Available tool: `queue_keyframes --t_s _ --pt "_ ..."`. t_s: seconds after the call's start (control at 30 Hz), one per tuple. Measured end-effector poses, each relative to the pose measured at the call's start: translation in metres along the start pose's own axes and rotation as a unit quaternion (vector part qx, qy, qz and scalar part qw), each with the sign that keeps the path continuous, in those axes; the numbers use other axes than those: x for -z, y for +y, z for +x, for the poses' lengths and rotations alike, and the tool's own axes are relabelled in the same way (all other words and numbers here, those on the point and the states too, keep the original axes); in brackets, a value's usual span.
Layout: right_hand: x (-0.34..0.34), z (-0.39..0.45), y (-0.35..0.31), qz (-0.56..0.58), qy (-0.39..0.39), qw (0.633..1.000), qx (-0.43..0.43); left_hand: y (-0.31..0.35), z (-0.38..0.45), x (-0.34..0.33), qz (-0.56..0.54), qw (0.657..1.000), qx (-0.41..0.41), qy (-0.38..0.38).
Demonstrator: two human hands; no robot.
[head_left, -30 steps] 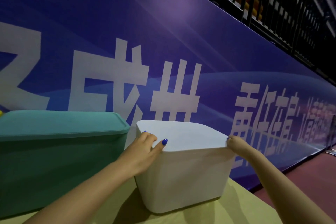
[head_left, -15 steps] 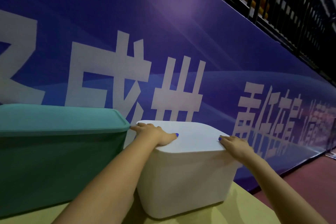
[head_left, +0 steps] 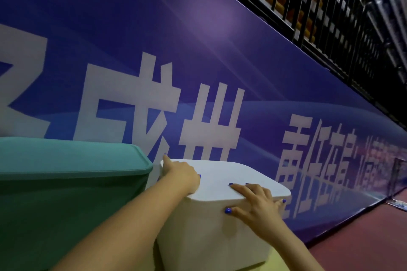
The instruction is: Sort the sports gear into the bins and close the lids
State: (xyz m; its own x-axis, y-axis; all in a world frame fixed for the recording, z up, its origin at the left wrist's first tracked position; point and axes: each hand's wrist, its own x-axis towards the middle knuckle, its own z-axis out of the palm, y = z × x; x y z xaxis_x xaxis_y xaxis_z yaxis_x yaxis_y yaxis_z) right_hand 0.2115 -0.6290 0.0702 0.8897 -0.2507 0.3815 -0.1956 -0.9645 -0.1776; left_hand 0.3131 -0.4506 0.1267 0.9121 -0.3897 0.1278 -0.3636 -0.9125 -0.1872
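Head view: white bin (head_left: 211, 237) on the yellow table (head_left: 286, 265), lid (head_left: 222, 175) on, hard against the teal bin (head_left: 66, 200). Left hand (head_left: 182, 177) flat on the lid's far-left corner, right hand (head_left: 255, 202) splayed over the near-right edge, gripping nothing. Best bet: press down evenly, corner by corner, till seated.

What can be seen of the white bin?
The white bin is a matte, plastic-looking box with rounded corners, tapering slightly downward. Its flat white lid is on. It stands upright on the yellow table, right of the green bin. The left hand and right hand rest flat on the lid.
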Motion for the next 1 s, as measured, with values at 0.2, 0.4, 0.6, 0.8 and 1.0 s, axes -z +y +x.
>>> queue_keyframes --t_s 0.2,0.4,0.6,0.8,1.0 --pt "-0.025 0.038 -0.023 0.070 0.026 0.997 0.005 -0.063 0.004 0.005 0.021 0.998 0.048 0.035" --pt "-0.050 0.095 -0.045 0.118 0.037 0.992 0.014 -0.162 0.007 -0.031 -0.077 0.979 0.170 -0.086" --pt "-0.060 0.114 -0.049 0.115 0.042 0.992 0.020 -0.162 0.005 -0.034 -0.146 0.970 0.190 -0.052" --pt "-0.044 0.099 -0.066 -0.021 -0.026 0.999 -0.003 -0.152 -0.031 -0.044 -0.096 0.977 0.050 0.183" --pt "-0.064 0.030 -0.148 0.095 -0.003 0.994 -0.052 -0.162 -0.128 -0.086 -0.134 0.947 -0.087 0.277"
